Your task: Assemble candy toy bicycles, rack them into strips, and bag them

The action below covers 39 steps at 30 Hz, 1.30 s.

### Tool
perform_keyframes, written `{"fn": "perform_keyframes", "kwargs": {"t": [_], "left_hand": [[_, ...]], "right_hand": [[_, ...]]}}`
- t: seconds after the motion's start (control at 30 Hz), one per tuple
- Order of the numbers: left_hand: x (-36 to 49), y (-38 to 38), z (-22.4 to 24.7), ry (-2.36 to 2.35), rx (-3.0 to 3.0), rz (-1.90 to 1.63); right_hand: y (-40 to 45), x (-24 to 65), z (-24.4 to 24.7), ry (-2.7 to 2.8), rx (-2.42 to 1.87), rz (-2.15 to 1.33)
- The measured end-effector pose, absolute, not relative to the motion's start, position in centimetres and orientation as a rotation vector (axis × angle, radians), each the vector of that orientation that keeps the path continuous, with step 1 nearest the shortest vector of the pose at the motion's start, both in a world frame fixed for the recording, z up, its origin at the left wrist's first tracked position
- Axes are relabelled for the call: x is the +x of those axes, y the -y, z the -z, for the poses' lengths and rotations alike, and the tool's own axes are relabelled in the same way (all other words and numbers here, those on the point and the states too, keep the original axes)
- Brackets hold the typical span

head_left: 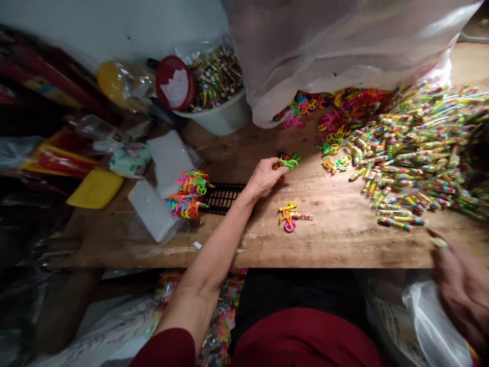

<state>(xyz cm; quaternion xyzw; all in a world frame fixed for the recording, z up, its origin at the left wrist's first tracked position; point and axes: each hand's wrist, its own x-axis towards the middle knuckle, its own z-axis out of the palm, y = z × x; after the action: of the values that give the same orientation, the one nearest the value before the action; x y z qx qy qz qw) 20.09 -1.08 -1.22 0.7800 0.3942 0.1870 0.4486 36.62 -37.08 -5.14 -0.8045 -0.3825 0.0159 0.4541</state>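
Observation:
My left hand (265, 177) reaches over the middle of the table, its fingers pinched on a small plastic toy bicycle (291, 162) with green parts. Darker and reddish bits show beside those fingertips. Nearer to me lies a yellow, orange and pink toy bicycle (289, 218) with a candy-filled tube (303, 216) against it. At the right table edge, my right hand (458, 285) is smeared by motion; a pale yellowish spot shows at its fingertips, and I cannot make out whether it holds anything. A pile of candy tubes (416, 158) lies beyond it.
A black slotted rack (223, 198) holds bunches of colourful toys (187, 199) at its left end. More loose toys (336, 114) spill from under a large plastic bag (324, 56). A white tub (225, 114) of tubes, a red basket (173, 84) and a yellow lid (95, 188) stand left.

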Motion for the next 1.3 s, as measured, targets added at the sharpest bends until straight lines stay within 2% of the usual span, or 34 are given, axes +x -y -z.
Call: {"fn": "perform_keyframes", "kwargs": {"t": [0.13,0.3,0.63,1.03,1.3], "left_hand": [[18.6,3.1,0.5,-0.828,1.208,-0.404],[17.2,6.5,0.2,-0.673,0.872,-0.282],[19.2,9.9,2.2,-0.644,0.703,-0.298],[19.6,11.9,3.0,-0.644,0.713,-0.346],[19.2,12.3,2.6,-0.654,0.809,-0.316]], "right_hand": [[27.9,32.9,4.6,1.160,-1.729,-0.213],[20.1,29.9,5.3,0.939,-1.429,-0.476],[22.4,32.3,5.3,1.149,-1.496,-0.329],[24.1,31.9,5.1,1.130,-1.584,-0.202],[25.1,30.7,5.5,1.004,-1.572,-0.405]]}}
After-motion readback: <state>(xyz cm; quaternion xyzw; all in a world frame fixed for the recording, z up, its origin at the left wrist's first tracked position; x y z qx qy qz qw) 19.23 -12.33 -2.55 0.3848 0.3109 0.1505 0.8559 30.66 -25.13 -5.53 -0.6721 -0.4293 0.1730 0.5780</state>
